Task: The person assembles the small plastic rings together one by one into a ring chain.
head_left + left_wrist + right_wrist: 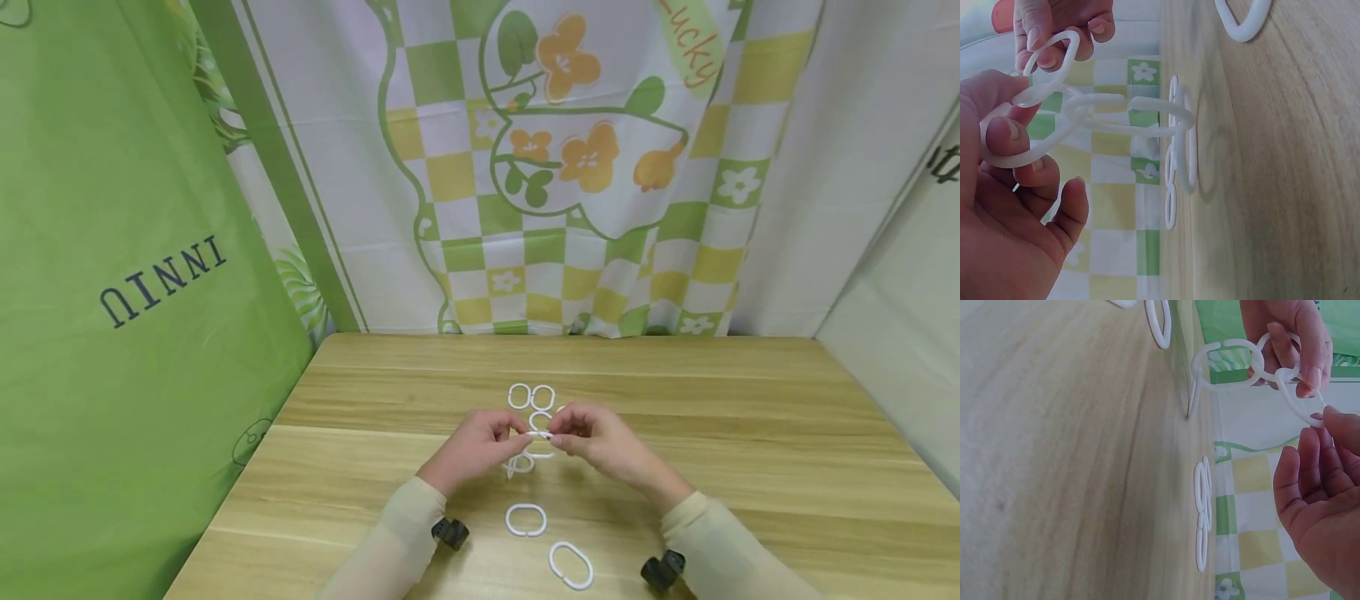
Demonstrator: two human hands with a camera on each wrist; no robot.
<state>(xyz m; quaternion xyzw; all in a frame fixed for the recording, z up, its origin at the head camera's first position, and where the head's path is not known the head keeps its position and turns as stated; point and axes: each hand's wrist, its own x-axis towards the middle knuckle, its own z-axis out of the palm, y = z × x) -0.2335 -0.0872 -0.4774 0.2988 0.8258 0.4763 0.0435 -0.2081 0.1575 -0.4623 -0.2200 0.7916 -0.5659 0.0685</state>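
Observation:
My left hand (483, 446) holds a white plastic chain link (1041, 153) between thumb and fingers, above the table. From it hangs a second white link (1229, 386), whose lower end loops through another link (1185, 175) at the tabletop. Facing it, my right hand (600, 442) pinches the end of one more white link (1294, 406) between thumb and fingertips. The other end of that link meets the left-held link at the left thumb and fingers. Whether the two are hooked together there is partly hidden by the fingers.
Two separate white links, one oval (526, 505) and one tilted (553, 560), lie on the wooden table (750, 467) nearer to me. Several more links (510, 396) lie beyond the hands. A patterned curtain (465, 175) hangs behind the table's far edge.

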